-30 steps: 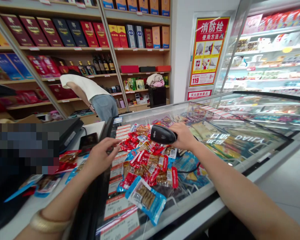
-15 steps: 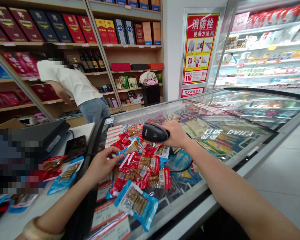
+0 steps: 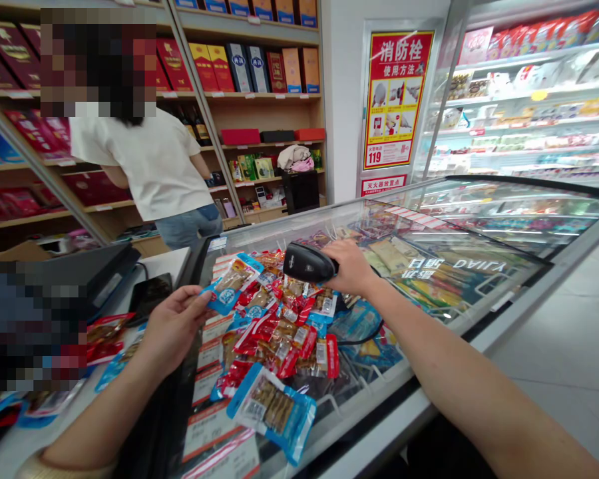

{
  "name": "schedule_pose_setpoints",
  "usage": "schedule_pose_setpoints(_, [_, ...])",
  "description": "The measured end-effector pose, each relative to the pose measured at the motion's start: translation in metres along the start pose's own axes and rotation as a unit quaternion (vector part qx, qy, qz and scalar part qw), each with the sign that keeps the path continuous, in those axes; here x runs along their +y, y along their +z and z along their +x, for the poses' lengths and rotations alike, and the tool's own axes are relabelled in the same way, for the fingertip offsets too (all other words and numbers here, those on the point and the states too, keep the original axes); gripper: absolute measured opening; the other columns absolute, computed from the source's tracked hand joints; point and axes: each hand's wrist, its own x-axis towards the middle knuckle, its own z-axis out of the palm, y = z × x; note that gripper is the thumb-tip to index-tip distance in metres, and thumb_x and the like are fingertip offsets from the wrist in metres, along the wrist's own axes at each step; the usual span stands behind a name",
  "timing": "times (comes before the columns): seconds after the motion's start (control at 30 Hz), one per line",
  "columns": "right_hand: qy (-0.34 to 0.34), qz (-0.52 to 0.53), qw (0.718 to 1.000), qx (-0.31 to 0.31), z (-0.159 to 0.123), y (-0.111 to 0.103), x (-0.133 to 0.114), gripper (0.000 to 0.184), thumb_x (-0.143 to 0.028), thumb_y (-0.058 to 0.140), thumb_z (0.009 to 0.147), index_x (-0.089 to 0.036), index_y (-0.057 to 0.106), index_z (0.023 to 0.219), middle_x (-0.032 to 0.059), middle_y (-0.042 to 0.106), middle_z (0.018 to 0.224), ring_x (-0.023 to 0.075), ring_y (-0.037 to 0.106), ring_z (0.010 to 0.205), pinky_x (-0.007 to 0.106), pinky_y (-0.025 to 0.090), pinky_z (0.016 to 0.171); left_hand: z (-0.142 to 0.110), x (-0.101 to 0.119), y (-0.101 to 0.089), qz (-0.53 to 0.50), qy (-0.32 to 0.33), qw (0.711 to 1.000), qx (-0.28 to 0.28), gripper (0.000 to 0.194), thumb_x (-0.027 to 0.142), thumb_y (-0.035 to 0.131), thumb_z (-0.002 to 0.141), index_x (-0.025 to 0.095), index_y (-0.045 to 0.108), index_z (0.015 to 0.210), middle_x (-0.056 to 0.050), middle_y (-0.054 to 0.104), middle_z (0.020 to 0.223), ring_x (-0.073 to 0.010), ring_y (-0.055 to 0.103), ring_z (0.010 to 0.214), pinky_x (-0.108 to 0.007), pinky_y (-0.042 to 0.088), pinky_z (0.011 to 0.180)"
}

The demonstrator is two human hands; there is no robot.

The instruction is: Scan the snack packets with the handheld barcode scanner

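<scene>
While the right hand (image 3: 352, 266) is gripping the scanner (image 3: 307, 262) above the snack pile (image 3: 279, 326), the left hand (image 3: 174, 322) is pinching a blue packet (image 3: 232, 281) just left of it.

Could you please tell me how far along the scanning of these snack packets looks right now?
Several packets on the white counter look set aside. The left hand holds a blue snack packet up by the black handheld scanner in the right hand. A heap of red and blue packets remains on the glass freezer lid.

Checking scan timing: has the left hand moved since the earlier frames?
Yes. The left hand has pulled back left, off the snack pile on the freezer lid, and lifted a blue snack packet from it.
</scene>
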Motion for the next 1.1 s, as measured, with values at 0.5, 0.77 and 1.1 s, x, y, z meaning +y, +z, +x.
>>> schedule_pose_setpoints(0.5, [-0.085,0.039,0.996,0.004,0.001,-0.006,-0.021,0.033,-0.04,0.068,0.074,-0.018,0.07,0.099,0.0083,0.072,0.086,0.0242,0.058,0.084,0.037,0.032,0.076,-0.011,0.02,0.01,-0.301,-0.264,0.916,0.014,0.036,-0.01,0.021,0.09,0.013,0.048,0.097,0.003,0.044,0.076,0.002,0.035,0.039,-0.006,0.034,0.037])
schedule_pose_setpoints(0.77, [-0.131,0.069,0.989,0.006,-0.001,-0.011,-0.044,0.031,-0.034,0.065,0.074,-0.021,0.068,0.102,0.0065,0.072,0.09,0.0234,0.058,0.09,0.039,0.032,0.084,-0.014,0.02,0.013,-0.278,-0.293,0.914,0.041,0.032,-0.005,0.021,0.096,0.013,0.047,0.102,0.005,0.041,0.074,0.0012,0.035,0.04,-0.007,0.035,0.035])
schedule_pose_setpoints(1.1, [-0.142,0.068,0.987,-0.002,-0.002,-0.01,-0.047,0.03,-0.036,0.064,0.075,-0.02,0.068,0.101,0.0064,0.072,0.089,0.0236,0.058,0.089,0.039,0.031,0.085,-0.015,0.02,0.018,-0.253,-0.282,0.924,0.049,0.03,-0.006,0.026,0.093,0.012,0.049,0.098,0.005,0.039,0.07,0.0006,0.036,0.041,-0.007,0.034,0.036])
